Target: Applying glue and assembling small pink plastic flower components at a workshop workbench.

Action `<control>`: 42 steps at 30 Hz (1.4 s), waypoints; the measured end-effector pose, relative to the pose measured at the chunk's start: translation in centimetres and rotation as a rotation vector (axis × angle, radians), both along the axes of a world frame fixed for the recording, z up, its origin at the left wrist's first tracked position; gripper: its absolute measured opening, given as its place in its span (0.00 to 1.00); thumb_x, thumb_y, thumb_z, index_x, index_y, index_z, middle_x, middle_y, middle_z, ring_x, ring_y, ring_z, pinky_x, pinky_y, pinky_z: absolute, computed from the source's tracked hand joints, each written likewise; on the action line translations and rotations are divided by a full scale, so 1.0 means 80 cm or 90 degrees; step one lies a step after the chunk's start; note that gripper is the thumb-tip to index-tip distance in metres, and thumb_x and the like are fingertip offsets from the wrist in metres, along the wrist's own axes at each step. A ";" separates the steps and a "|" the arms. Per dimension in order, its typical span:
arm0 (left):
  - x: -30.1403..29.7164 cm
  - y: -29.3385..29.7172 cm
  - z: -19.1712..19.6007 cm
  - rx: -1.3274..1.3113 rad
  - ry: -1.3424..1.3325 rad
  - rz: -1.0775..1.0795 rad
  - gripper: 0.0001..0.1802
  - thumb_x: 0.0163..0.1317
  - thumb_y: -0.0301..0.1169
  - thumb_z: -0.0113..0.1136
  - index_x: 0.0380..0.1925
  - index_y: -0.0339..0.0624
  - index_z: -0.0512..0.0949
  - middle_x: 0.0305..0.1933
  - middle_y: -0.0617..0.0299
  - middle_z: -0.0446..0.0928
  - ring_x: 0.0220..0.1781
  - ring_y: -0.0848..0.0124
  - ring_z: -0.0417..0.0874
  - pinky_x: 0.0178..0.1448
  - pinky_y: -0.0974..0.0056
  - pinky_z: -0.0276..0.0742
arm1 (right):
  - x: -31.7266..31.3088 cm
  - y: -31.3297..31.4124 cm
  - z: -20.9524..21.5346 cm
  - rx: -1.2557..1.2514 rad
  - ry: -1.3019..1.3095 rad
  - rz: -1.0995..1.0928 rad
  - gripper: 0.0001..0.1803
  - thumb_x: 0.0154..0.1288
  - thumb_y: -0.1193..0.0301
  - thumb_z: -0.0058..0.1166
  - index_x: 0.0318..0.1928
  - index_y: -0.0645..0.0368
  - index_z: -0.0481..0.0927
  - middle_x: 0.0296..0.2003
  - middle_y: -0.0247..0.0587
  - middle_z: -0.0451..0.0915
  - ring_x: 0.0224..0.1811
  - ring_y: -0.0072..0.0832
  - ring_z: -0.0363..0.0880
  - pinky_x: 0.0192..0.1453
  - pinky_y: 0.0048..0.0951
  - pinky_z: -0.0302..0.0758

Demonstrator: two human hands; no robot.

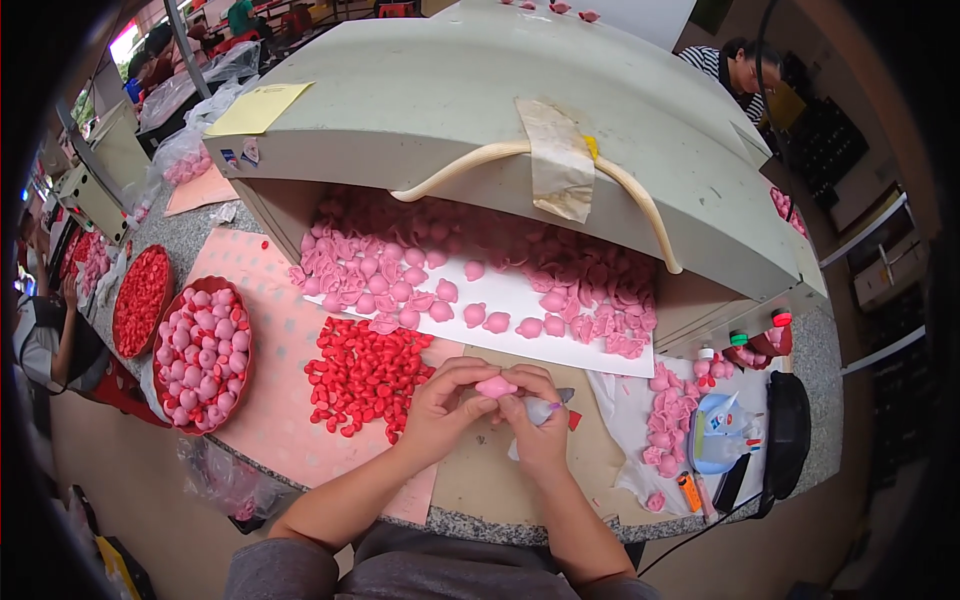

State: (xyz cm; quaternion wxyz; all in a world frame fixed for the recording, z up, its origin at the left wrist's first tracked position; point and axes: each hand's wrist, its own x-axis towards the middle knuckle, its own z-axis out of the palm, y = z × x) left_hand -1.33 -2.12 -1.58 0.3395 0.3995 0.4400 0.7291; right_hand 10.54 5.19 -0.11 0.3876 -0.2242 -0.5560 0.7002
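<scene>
Close in front of me, my left hand [448, 405] and my right hand [540, 432] pinch a small rounded pink piece [495, 387] between their fingertips. Tucked in my right hand is a small translucent squeeze bottle [541, 411], partly covered by the fingers. Left of my hands lies a loose pile of small glossy red pieces [360, 375] on a pink sheet [265, 345]. Beyond my fingers, many pink pieces [405, 275], some round and some ruffled, are spread on a white board [470, 330] under a hood.
The grey metal hood [440, 85] overhangs the board, with a curved pale strip taped on its edge. Red baskets [208, 418] hold pieces at left. At right are a blue tray [708, 465] with bottles, an orange lighter [689, 492] and a black case [787, 440]. A person [735, 70] sits beyond.
</scene>
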 end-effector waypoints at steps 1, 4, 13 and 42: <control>0.000 -0.001 0.001 -0.001 -0.004 0.004 0.17 0.55 0.21 0.60 0.47 0.37 0.74 0.52 0.57 0.68 0.55 0.69 0.71 0.57 0.66 0.68 | 0.000 -0.001 0.000 0.000 0.002 -0.001 0.11 0.60 0.79 0.54 0.45 0.63 0.76 0.47 0.37 0.68 0.37 0.20 0.74 0.35 0.20 0.75; 0.001 -0.002 0.001 0.009 -0.003 0.000 0.17 0.56 0.20 0.59 0.47 0.37 0.73 0.52 0.57 0.68 0.54 0.69 0.71 0.57 0.66 0.69 | -0.001 -0.003 -0.001 0.000 0.012 -0.003 0.11 0.60 0.78 0.54 0.44 0.63 0.76 0.48 0.38 0.68 0.37 0.20 0.74 0.35 0.20 0.75; 0.001 0.000 0.001 0.000 -0.004 0.014 0.17 0.56 0.20 0.59 0.47 0.37 0.74 0.52 0.57 0.68 0.53 0.70 0.71 0.56 0.67 0.69 | -0.004 -0.002 -0.006 -0.051 0.026 -0.007 0.12 0.61 0.76 0.54 0.46 0.62 0.75 0.45 0.38 0.70 0.36 0.20 0.74 0.35 0.20 0.75; -0.026 0.006 0.005 -0.239 -0.219 -0.130 0.12 0.61 0.25 0.56 0.45 0.35 0.74 0.44 0.59 0.78 0.45 0.74 0.79 0.53 0.68 0.76 | 0.012 0.025 -0.001 -0.084 -0.185 0.055 0.18 0.59 0.73 0.58 0.50 0.63 0.77 0.38 0.31 0.74 0.43 0.17 0.73 0.47 0.18 0.69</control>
